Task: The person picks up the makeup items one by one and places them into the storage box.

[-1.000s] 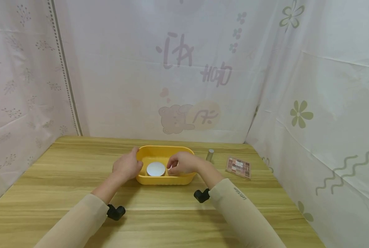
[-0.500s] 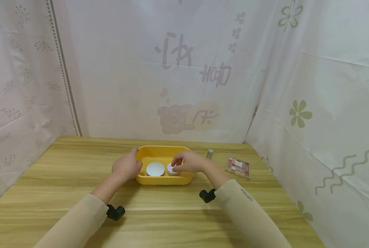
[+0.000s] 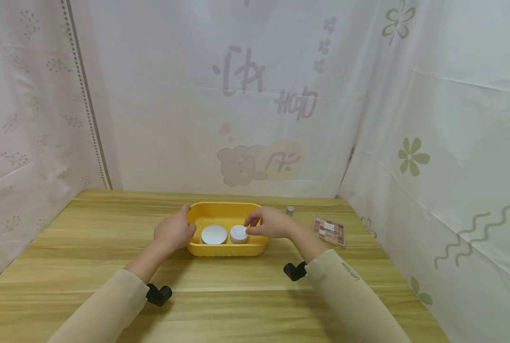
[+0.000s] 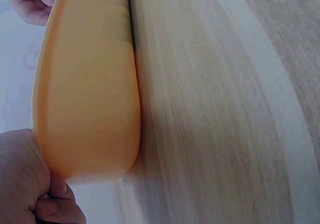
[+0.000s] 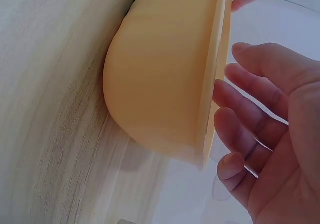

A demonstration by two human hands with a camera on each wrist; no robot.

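A yellow oblong plastic basket stands on the wooden table. My left hand grips its left end, with the thumb and curled fingers about the rim, as the left wrist view also shows. Inside the basket lie a larger round white-topped case on the left and a smaller round jar with a pale, faintly pinkish lid beside it. My right hand hovers over the basket's right end, its fingers loosely bent and holding nothing. In the right wrist view the fingertips hang close to the rim.
To the right of the basket, a small silver-topped cylinder stands partly hidden behind my right hand. Farther right lies a flat eyeshadow palette. Patterned pale curtains enclose the table at the back and sides.
My right hand has let go of the small jar and drawn back to the right, so the jar's lid now shows in the basket. The left hand keeps its grip on the rim.
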